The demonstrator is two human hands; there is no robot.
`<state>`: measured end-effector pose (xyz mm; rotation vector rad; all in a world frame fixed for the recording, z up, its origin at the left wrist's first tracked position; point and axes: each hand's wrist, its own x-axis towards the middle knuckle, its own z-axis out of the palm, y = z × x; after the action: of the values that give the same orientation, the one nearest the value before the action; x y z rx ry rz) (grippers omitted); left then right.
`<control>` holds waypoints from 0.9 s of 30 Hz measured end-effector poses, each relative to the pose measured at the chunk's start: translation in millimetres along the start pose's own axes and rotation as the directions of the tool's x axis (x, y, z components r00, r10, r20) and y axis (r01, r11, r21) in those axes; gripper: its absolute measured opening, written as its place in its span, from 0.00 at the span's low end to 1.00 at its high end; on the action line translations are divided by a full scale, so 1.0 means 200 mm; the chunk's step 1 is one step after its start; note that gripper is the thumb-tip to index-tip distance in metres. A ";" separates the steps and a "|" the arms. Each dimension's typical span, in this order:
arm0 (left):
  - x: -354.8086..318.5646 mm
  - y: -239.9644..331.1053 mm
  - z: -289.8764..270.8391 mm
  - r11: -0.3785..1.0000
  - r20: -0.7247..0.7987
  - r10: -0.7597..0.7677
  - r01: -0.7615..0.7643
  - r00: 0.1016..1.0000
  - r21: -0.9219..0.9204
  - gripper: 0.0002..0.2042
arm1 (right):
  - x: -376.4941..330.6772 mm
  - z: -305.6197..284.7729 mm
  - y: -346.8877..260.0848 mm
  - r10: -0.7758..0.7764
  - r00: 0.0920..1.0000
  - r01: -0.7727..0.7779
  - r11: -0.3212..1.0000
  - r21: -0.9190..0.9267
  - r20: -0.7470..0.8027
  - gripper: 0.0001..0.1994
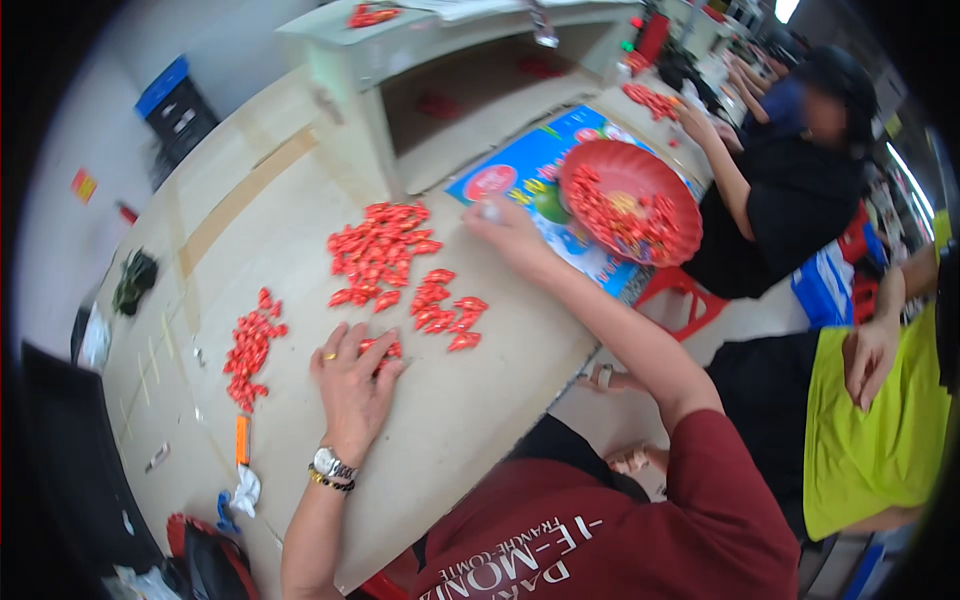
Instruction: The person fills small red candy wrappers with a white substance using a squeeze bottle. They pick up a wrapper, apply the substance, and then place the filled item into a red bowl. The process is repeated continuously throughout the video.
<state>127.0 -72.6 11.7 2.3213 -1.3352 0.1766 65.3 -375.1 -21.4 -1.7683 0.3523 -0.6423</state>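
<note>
My left hand (352,388), with a watch and a beaded bracelet at the wrist, rests on the pale table. Its fingers are bent and apart, touching a few small red pieces (392,350) by the index finger and thumb. Just beyond lie a large pile of similar red pieces (375,250) and a smaller group (450,308). My right hand (508,238) is closed, beside the blue printed sheet (490,180). A small whitish thing (489,211) shows at its fingers, too blurred to name.
A red fluted bowl (685,215) of red pieces stands on the blue sheet. Another red pile (250,350) lies left, above an orange-handled tool (243,440). A raised shelf (430,60) spans the back. Co-workers sit at right, one in black (800,200), another in yellow-green (880,420).
</note>
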 end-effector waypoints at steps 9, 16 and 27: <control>-0.08 -0.04 -0.03 0.994 -0.086 0.000 -0.009 0.996 -0.107 0.12 | 0.08 0.06 0.00 0.086 0.994 -0.096 0.981 0.169 0.063 0.04; -0.23 -0.07 -0.13 0.994 -0.120 -0.086 0.076 0.989 -0.081 0.12 | 0.03 0.12 -0.05 0.010 0.992 -0.001 0.997 -0.076 0.125 0.17; -0.29 -0.08 -0.11 0.984 -0.066 -0.155 0.148 0.986 -0.099 0.14 | -0.17 -0.06 -0.18 -0.056 0.994 0.076 0.973 0.216 -0.099 0.30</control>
<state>113.5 -10.4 7.7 2.3025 -1.1023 0.1467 28.4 -355.0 7.0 -1.5471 0.2747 -0.7821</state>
